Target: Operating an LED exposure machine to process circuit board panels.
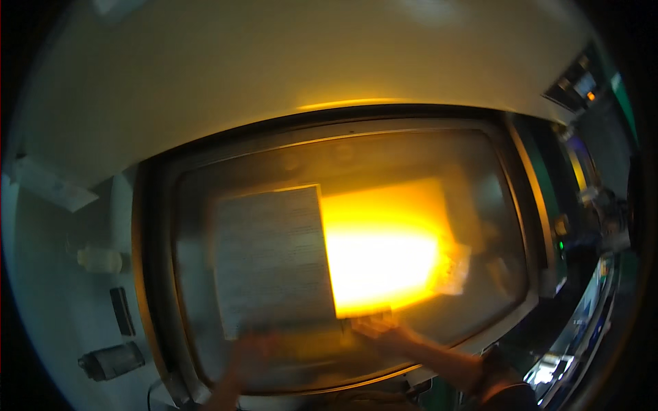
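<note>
A wide framed glass bed (425, 147) lies in front of me, glowing yellow-white on its right half. A grey rectangular sheet (271, 257) covers much of the left half, its right edge against the glow. My left hand (253, 349) is smeared by motion near the sheet's lower edge, so its fingers cannot be made out. My right hand (380, 329) reaches in from the lower right, fingers stretched out at the lower edge of the bright area. A small pale paper (456, 270) lies at the right side of the glow. Glare hides detail there.
Left of the frame stand a pale bottle-like item (101, 260), a dark flat object (122, 310) and a dark cylindrical object (112, 361). White paper (58, 185) sits at the far left. A large pale panel (329, 61) rises behind the bed. Equipment (582, 226) crowds the right.
</note>
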Demonstrator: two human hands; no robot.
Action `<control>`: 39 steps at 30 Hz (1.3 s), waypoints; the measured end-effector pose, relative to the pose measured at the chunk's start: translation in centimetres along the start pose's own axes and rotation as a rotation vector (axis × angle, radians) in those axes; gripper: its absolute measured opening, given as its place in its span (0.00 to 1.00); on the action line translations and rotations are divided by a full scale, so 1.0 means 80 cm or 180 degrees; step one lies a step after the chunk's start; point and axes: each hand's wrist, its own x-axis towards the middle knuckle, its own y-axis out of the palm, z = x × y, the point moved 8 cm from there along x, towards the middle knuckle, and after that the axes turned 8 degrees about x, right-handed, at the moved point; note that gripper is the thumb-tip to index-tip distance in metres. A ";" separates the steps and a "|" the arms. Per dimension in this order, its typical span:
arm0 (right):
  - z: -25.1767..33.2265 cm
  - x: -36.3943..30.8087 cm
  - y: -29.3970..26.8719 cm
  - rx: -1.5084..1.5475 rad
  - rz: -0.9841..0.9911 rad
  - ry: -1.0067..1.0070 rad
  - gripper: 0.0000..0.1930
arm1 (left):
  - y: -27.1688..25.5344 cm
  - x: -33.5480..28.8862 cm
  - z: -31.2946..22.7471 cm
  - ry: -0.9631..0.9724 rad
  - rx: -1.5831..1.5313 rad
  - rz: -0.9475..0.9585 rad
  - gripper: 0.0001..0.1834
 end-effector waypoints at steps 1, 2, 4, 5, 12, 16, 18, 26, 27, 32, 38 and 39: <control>0.053 -0.050 0.013 -0.0203 0.0944 0.0225 0.28 | 0.022 -0.062 -0.057 0.0162 0.1298 -0.0755 0.32; 0.062 -0.110 0.055 -0.0181 0.0588 0.0397 0.27 | 0.001 -0.102 -0.122 0.0397 0.1322 -0.0101 0.33; 0.089 -0.116 0.051 -0.0216 0.0357 0.0348 0.28 | -0.007 -0.132 -0.134 0.0210 0.0703 -0.0554 0.33; 0.089 -0.111 0.053 -0.0227 0.0333 0.0364 0.28 | 0.024 -0.134 -0.118 0.0162 0.0766 -0.0406 0.33; -0.017 -0.160 0.050 0.0841 -0.0363 -0.0474 0.30 | 0.048 -0.097 -0.172 0.0567 0.0580 -0.0572 0.31; -0.179 -0.341 -0.255 0.0787 -0.1236 0.1087 0.27 | 0.091 -0.109 -0.248 0.0591 0.0290 -0.0881 0.30; -0.312 -0.484 -0.338 0.0007 -0.1829 0.2926 0.27 | 0.093 -0.084 -0.301 0.0376 0.0233 -0.1074 0.30; -0.502 -0.788 -0.400 -0.1073 -0.3057 0.4068 0.36 | 0.072 -0.046 -0.402 0.0288 0.0045 -0.1286 0.32; -0.504 -0.790 -0.402 -0.1144 -0.2982 0.4090 0.34 | 0.067 -0.040 -0.403 -0.0149 -0.0053 -0.1035 0.32; -0.519 -0.810 -0.404 -0.0978 -0.2895 0.4288 0.34 | 0.076 -0.043 -0.410 -0.0252 -0.0026 -0.1041 0.30; -0.408 -0.539 -0.356 -0.0489 -0.1251 0.3443 0.31 | 0.109 -0.068 -0.357 -0.0337 -0.0047 -0.1265 0.30; -0.345 -0.479 -0.320 0.0137 -0.2238 0.1821 0.29 | 0.104 -0.080 -0.361 -0.0384 -0.0257 -0.1434 0.30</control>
